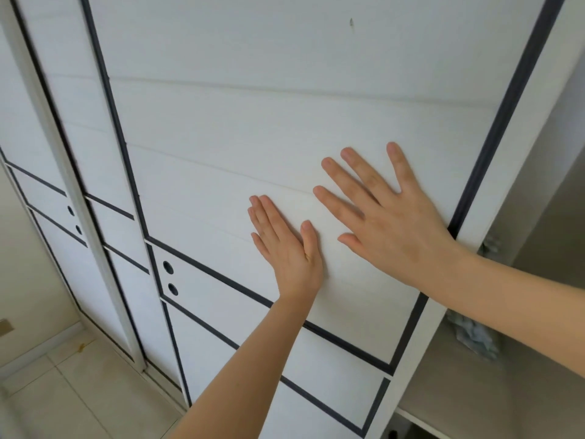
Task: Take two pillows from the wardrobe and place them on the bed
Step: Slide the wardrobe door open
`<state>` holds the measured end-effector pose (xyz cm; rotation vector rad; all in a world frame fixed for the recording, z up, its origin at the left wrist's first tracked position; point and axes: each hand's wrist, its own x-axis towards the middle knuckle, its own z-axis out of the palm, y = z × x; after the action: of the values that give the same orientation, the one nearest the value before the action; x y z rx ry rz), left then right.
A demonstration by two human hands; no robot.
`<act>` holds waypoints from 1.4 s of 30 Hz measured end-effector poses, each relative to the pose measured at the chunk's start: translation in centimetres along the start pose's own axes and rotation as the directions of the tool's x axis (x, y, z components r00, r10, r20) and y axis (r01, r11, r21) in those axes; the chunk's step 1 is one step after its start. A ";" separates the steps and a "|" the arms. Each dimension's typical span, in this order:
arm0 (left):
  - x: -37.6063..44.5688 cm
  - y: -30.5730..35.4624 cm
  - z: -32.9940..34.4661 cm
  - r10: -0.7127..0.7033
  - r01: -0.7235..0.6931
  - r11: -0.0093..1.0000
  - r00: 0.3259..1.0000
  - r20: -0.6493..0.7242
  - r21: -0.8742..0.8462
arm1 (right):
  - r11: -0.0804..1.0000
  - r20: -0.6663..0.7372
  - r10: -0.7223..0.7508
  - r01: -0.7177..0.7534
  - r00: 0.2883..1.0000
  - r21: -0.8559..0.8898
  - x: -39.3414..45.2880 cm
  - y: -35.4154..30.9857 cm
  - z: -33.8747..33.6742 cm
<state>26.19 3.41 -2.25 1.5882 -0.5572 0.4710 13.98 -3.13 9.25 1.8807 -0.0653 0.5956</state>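
1. Wardrobe [285, 122] fills nearly the whole view: white sliding panels with dark trim. The near sliding door [253, 106], the one you are pressing, takes up the middle, and further panels run off to the far left. Its right edge stands clear of the frame, so a gap at the right already shows the inside. Judging from that, you are at the opening step, and it is partly done.

2. Shelf [474, 384] inside the gap at lower right is pale. A crumpled light blue-grey cloth [474, 337] lies on it, partly hidden by your right forearm. I cannot tell whether it belongs to a pillow.

3. Your right hand [392, 223] lies flat on the door near its right trim, fingers straight and spread, gripping nothing.

4. Your left hand [285, 248] presses flat just beside it to the left, fingers straight and together, also holding nothing.

5. Pillows, the task's own things, are not in view, and neither is the bed. So both pillows are left to find, take out and carry over. In my judgement nearly all of the task is still ahead of you.
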 end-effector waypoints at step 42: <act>22.6 -19.3 -12.1 -0.204 0.202 0.979 0.971 -0.120 -0.029 | 0.999 -0.020 -0.032 0.032 0.999 0.031 32.7 -16.3 0.9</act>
<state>56.14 14.80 -2.87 1.5696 -0.3001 0.4047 48.01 10.04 9.04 1.9026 -0.0135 0.5957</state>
